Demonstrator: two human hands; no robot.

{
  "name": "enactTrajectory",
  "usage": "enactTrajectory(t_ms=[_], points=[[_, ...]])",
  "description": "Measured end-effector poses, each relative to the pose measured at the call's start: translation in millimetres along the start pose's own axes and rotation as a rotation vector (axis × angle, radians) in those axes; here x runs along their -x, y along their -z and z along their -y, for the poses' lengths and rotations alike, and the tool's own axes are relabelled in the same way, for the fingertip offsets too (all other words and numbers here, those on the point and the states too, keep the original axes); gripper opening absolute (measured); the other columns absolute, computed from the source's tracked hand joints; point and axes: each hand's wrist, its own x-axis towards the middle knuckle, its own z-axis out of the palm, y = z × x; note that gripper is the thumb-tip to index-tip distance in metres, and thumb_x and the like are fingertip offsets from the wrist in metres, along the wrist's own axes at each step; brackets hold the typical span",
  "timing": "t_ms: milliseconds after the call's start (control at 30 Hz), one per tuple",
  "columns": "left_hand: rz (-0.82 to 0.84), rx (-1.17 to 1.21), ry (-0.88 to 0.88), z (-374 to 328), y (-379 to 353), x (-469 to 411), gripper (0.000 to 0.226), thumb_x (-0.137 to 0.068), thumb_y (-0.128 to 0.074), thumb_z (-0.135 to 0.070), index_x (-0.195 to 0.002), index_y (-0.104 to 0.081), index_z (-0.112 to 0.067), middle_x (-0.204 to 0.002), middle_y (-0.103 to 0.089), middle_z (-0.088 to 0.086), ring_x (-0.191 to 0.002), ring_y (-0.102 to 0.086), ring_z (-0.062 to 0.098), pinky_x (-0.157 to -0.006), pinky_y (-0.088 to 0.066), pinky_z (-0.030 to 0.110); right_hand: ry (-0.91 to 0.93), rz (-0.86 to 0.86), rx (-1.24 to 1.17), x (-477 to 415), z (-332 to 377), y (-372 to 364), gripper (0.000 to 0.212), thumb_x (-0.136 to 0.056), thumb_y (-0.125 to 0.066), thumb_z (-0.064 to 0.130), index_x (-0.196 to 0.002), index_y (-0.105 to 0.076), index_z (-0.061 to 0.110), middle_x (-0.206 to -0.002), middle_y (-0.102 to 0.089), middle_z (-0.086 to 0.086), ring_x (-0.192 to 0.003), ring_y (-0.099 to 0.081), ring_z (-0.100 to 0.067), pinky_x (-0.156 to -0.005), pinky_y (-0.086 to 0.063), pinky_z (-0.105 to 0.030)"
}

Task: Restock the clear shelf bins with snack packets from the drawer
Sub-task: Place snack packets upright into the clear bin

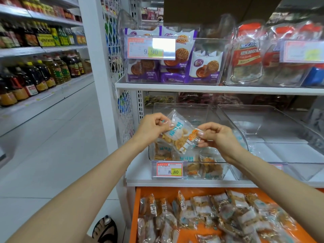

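Aisle goods and fixtures standing around the snack shelving.
Dark cooking-oil bottles [43, 74] are lining the lower left shelves, with smaller sauce bottles [26, 38] sitting above them. A white mesh panel [114, 41] is standing beside a white pillar [95, 67]. Purple biscuit packs [175, 67] and orange-lidded jars [247, 55] are filling the upper shelf, the packs behind a price label [150, 50] reading 9.90. A black sandal [105, 228] is resting on the pale tiled floor [52, 146].
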Motion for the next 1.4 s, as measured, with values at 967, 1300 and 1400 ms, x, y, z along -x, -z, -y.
enactTrajectory(t_ms=[967,1300,1400], points=[[0.682,-1.339,-0.173,31.6,-30.5,-40.7,0.039,-0.076,-0.072,-0.022,-0.063,-0.036,-0.021,-0.077,-0.050,0.000,-0.075,-0.048,0.021,-0.059,-0.032,0.028,0.116,0.112,0.441,18.8,24.4,41.6,0.019,-0.088,-0.057,-0.006,-0.085,-0.070,0.008,-0.072,-0.071,-0.005,-0.063,-0.067,-0.015,-0.056,-0.055,-0.021],[0.557,-1.456,-0.212,38.2,-40.8,-28.8,0.023,-0.081,-0.064,-0.019,-0.103,-0.059,-0.012,-0.102,-0.064,0.007,-0.089,-0.058,0.025,-0.070,-0.037,0.030,0.144,0.087,0.524,13.4,23.9,47.1,0.022,-0.088,-0.057,-0.006,-0.082,-0.070,0.011,-0.070,-0.070,-0.001,-0.062,-0.066,-0.013,-0.059,-0.057,-0.022],[0.520,-1.467,-0.229,31.9,-31.9,-31.8,0.027,-0.080,-0.066,-0.021,-0.103,-0.056,-0.014,-0.104,-0.064,0.006,-0.095,-0.059,0.026,-0.067,-0.037,0.030,0.192,0.044,0.723,3.8,21.0,49.3,0.025,-0.087,-0.061,-0.002,-0.079,-0.069,0.020,-0.073,-0.070,0.000,-0.069,-0.067,-0.016,-0.063,-0.056,-0.019]])
